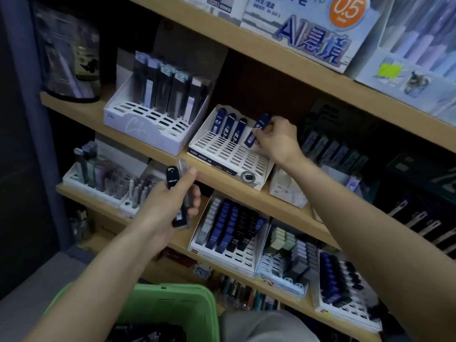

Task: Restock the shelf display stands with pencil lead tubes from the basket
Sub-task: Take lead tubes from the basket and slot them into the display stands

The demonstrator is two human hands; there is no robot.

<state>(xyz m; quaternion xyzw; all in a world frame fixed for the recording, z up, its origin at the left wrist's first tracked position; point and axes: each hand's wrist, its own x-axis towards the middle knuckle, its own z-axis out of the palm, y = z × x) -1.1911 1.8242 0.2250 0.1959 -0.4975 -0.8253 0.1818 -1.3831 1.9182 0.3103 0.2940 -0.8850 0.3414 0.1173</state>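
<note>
Shelf (pixel 81 107) spanned mid-frame, green basket (pixel 172 309) bottom centre. White slotted stand (pixel 237 159) at centre held three blue tubes (pixel 229 127) in its back row. Right hand (pixel 276 139) fingers pinched a fourth tube (pixel 257 130) over the stand's right side. Left hand (pixel 170 203), centre-left, gripped spare tubes (pixel 176 193).

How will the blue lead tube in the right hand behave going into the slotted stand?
Likely stiff and light: the right hand pinches the blue tube by fingertips alone. Once slotted, it should lean back like the three seated tubes.
</note>
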